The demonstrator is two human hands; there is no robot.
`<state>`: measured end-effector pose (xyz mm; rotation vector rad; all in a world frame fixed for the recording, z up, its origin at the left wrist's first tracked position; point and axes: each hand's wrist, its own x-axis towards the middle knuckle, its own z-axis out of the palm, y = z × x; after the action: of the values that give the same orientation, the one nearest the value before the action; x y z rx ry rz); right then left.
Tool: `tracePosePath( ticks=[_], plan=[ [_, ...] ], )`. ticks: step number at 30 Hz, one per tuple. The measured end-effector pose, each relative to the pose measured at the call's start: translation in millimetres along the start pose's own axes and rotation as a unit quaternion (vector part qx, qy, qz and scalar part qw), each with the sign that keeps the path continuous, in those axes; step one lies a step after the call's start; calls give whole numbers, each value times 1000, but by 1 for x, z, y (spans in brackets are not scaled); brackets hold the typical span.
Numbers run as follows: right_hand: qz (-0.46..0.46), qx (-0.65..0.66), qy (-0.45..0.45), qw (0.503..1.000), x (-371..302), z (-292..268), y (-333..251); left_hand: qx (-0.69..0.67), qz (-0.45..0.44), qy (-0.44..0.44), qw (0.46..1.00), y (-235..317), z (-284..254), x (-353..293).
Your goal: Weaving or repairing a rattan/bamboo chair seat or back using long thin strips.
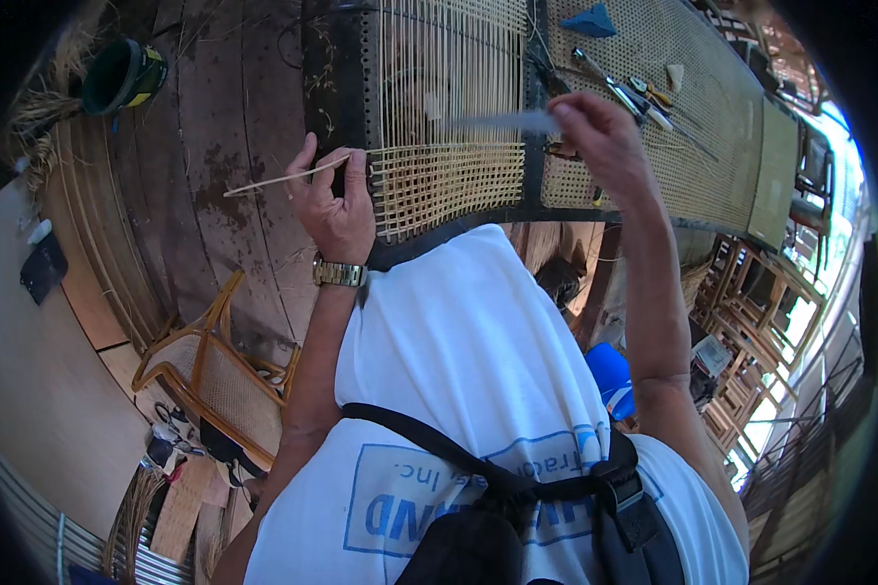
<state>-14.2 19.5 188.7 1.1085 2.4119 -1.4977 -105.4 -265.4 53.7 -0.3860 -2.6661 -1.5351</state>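
Observation:
My left hand (336, 213), with a metal-banded watch (339, 271) on its wrist, pinches a thin cane strand (273, 182) between thumb and finger at the left edge of the woven section. The strand's loose end sticks out to the left. My right hand (605, 141) is closed on a thin, flat, pale blade-like strip (505, 122), blurred by motion, held over the stretched strands. Below it lies a cane panel (449, 185) in a dark frame, cross-woven at its near end. Farther up, only lengthwise strands (458, 58) run across.
Pliers (651, 93) and other hand tools rest on a finished cane panel (693, 166) at right, near a blue cloth (590, 20). A dark green bucket (124, 76) stands far left. A rattan chair (215, 375) is at lower left, a blue container (610, 378) at lower right.

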Motion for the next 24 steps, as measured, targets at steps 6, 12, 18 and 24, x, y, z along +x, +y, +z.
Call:
tracePosePath(
  ticks=[6,12,18,24],
  plan=[
    [25,-93,-64,993,-9,-2,1,-20,-8,8,1000,-1,2,-1],
    [-49,68,86,993,-1,-4,3,-52,-21,7,998,-2,0,-1],
    [10,-8,-85,996,-6,14,-14,-37,-11,7,999,-3,-1,-2],
    [21,-62,-172,983,-5,21,-22,-43,-12,12,999,-4,2,-1]
  ],
)
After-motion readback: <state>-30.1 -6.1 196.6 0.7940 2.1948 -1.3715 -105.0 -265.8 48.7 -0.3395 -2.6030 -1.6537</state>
